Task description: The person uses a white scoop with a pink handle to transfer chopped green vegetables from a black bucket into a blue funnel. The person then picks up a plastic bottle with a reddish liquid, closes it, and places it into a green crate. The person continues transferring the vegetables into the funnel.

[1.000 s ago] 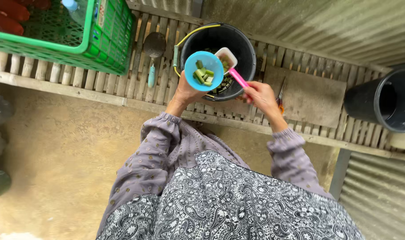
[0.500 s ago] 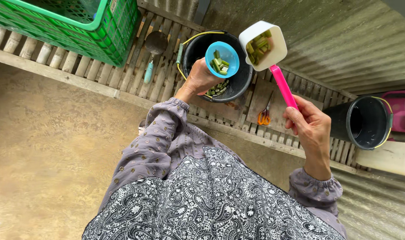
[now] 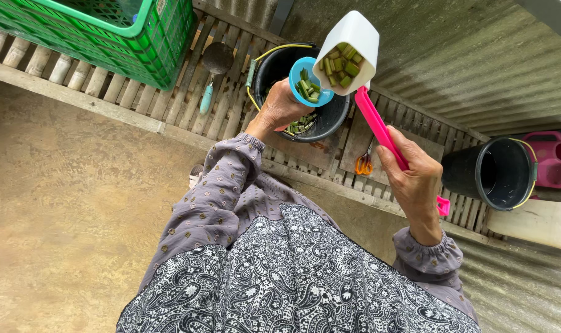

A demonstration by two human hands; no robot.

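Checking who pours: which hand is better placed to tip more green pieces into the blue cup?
Right hand: it holds the white scoop of green pieces just above the blue cup, which the left hand steadies.

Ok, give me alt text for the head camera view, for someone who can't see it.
Seen from above, a person's right hand lifts a white scoop with a pink handle full of chopped green pieces, while the left hand holds a small blue cup of the same pieces over a black bucket. A green crate and second black bucket sit on the slatted bench.

Slatted bamboo bench (image 3: 169, 105) carries green crate (image 3: 138, 37), two black buckets (image 3: 329, 120) (image 3: 490, 176), ladle (image 3: 214, 68) — perhaps orange scissors (image 3: 363, 165)
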